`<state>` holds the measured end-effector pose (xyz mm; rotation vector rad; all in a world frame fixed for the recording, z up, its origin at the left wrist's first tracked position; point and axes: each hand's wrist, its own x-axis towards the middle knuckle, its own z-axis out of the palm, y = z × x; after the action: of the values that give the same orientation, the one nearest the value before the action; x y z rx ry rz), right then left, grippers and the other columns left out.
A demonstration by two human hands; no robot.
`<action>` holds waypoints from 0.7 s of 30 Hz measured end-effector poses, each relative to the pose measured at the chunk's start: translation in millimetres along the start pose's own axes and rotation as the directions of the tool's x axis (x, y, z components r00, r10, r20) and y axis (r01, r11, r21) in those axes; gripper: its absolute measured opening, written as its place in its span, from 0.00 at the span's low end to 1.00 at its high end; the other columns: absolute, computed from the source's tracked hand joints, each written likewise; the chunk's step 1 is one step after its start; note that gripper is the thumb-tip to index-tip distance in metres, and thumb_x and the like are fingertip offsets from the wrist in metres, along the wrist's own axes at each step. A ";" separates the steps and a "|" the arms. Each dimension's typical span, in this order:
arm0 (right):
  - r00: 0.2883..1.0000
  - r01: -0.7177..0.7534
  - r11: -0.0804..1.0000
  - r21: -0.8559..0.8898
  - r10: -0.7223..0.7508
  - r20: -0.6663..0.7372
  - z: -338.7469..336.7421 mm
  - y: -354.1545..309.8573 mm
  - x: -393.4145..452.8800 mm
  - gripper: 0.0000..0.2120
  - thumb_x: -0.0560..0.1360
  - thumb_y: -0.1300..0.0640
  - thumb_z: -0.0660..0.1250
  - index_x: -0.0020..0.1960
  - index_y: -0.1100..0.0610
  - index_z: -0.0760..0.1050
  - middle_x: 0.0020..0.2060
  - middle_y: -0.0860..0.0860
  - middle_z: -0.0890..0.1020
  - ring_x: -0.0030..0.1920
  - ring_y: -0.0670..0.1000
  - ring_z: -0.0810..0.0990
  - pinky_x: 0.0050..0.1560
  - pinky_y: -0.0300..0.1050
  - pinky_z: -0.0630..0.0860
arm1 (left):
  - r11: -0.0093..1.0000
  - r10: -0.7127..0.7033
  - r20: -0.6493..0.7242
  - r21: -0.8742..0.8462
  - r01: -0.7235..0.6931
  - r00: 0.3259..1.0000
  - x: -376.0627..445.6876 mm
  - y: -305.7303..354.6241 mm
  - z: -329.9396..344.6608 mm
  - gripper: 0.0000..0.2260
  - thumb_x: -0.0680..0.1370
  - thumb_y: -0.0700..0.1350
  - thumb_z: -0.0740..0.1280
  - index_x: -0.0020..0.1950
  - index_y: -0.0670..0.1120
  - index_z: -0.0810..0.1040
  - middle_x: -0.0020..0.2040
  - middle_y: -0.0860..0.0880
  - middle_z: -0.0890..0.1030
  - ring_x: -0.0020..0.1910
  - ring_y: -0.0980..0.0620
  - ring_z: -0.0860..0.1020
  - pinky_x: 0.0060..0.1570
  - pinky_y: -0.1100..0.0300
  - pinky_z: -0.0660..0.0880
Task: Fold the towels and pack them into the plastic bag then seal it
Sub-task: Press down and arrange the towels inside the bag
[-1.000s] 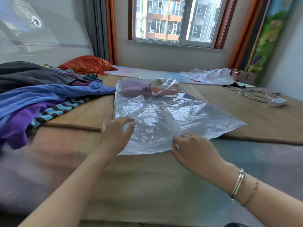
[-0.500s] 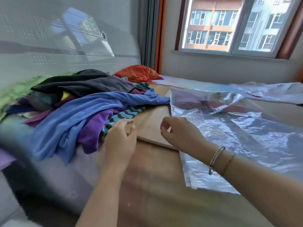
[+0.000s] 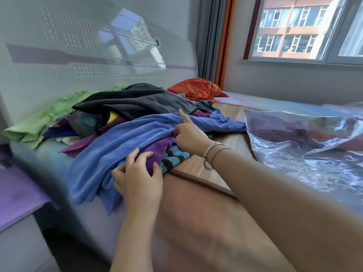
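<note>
A heap of loose towels lies on the bed's left side. A blue towel (image 3: 125, 146) drapes over a purple towel (image 3: 155, 154) and a teal-and-black striped one (image 3: 176, 157). My left hand (image 3: 137, 177) rests on the blue and purple towels with its fingers spread and slightly bent. My right hand (image 3: 189, 137) pinches the blue towel's fold, its index finger pointing up. The clear plastic bag (image 3: 306, 152) lies flat at right with folded dark red towels (image 3: 279, 130) inside.
A dark grey towel (image 3: 137, 103) and a green one (image 3: 45, 118) top the heap near the grey headboard (image 3: 78, 55). An orange pillow (image 3: 196, 89) lies by the curtain. The brown bamboo mat (image 3: 206, 165) covers the bed. The window is at upper right.
Both hands left the plastic bag and moved left onto the towel heap. My view swung left, so the bag now sits at the right edge.
</note>
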<state>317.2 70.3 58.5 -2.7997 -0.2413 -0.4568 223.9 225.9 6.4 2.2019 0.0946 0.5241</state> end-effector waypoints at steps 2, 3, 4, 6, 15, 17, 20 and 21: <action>0.997 -0.003 0.998 -0.057 0.008 0.073 5.1 2.2 15.4 0.08 0.74 0.67 0.59 0.42 0.59 0.76 0.76 0.57 0.61 0.74 0.53 0.62 0.65 0.51 0.68 | 1.000 -0.002 0.010 0.000 0.002 1.000 0.4 0.1 -1.2 0.14 0.80 0.49 0.63 0.65 0.55 0.76 0.73 0.56 0.66 0.65 0.43 0.62 0.63 0.49 0.61; 0.996 0.001 0.997 -0.071 0.006 0.089 8.3 3.7 19.3 0.10 0.74 0.67 0.59 0.50 0.62 0.78 0.75 0.57 0.62 0.72 0.55 0.65 0.66 0.52 0.68 | 1.000 0.004 0.006 -0.002 -0.004 1.000 0.3 0.7 -1.4 0.14 0.80 0.49 0.63 0.65 0.55 0.76 0.73 0.56 0.66 0.65 0.43 0.62 0.63 0.49 0.61; 0.996 -0.001 0.997 -0.080 0.008 0.091 10.3 5.4 21.6 0.13 0.75 0.67 0.59 0.57 0.65 0.76 0.73 0.57 0.64 0.69 0.57 0.69 0.66 0.53 0.68 | 1.000 0.014 -0.004 -0.009 -0.014 1.000 0.0 1.3 -1.4 0.14 0.80 0.49 0.63 0.65 0.55 0.76 0.73 0.56 0.67 0.64 0.44 0.62 0.62 0.49 0.61; 0.998 -0.012 0.996 -0.090 0.018 0.063 9.5 8.7 19.9 0.15 0.76 0.66 0.59 0.61 0.66 0.74 0.68 0.57 0.69 0.63 0.59 0.73 0.65 0.54 0.69 | 0.999 0.039 -0.033 -0.031 -0.040 0.999 -1.3 4.9 -1.8 0.13 0.79 0.48 0.63 0.63 0.54 0.77 0.72 0.57 0.68 0.63 0.45 0.62 0.62 0.50 0.60; 0.979 -0.043 0.995 -0.086 0.025 -0.201 -83.2 47.2 -79.1 0.12 0.78 0.62 0.59 0.51 0.68 0.78 0.51 0.62 0.79 0.52 0.60 0.77 0.55 0.52 0.73 | 0.949 0.286 -0.182 -0.082 -0.305 0.941 -38.8 52.8 -11.3 0.13 0.77 0.43 0.66 0.60 0.51 0.80 0.68 0.54 0.74 0.62 0.45 0.66 0.60 0.50 0.61; 0.966 -0.067 0.997 -0.050 0.052 -0.254 -107.5 59.2 -112.8 0.10 0.76 0.63 0.62 0.46 0.68 0.81 0.48 0.62 0.81 0.49 0.60 0.79 0.53 0.51 0.73 | 0.923 0.361 -0.201 -0.066 -0.380 0.911 -54.0 65.6 -12.6 0.13 0.75 0.42 0.68 0.59 0.50 0.81 0.66 0.52 0.76 0.60 0.42 0.68 0.57 0.47 0.64; 0.936 -0.163 0.984 -0.067 0.133 -0.327 -138.8 76.1 -169.1 0.12 0.77 0.61 0.63 0.42 0.66 0.82 0.41 0.61 0.83 0.42 0.58 0.80 0.46 0.51 0.74 | 0.890 0.445 -0.169 -0.024 -0.455 0.879 -82.3 80.2 -8.7 0.13 0.74 0.44 0.70 0.58 0.48 0.81 0.62 0.49 0.79 0.58 0.41 0.72 0.55 0.44 0.68; 0.924 -0.205 0.975 -0.091 0.162 -0.346 -147.3 82.5 -188.6 0.13 0.77 0.59 0.63 0.40 0.65 0.82 0.38 0.61 0.82 0.38 0.57 0.79 0.41 0.49 0.73 | 0.882 0.466 -0.141 -0.006 -0.472 0.873 -92.1 83.2 -6.1 0.14 0.73 0.44 0.70 0.58 0.47 0.81 0.61 0.48 0.80 0.57 0.40 0.73 0.54 0.44 0.70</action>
<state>116.2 -75.5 107.7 -2.7657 0.1296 -0.9194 128.4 154.9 42.2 2.1452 -0.3895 0.9370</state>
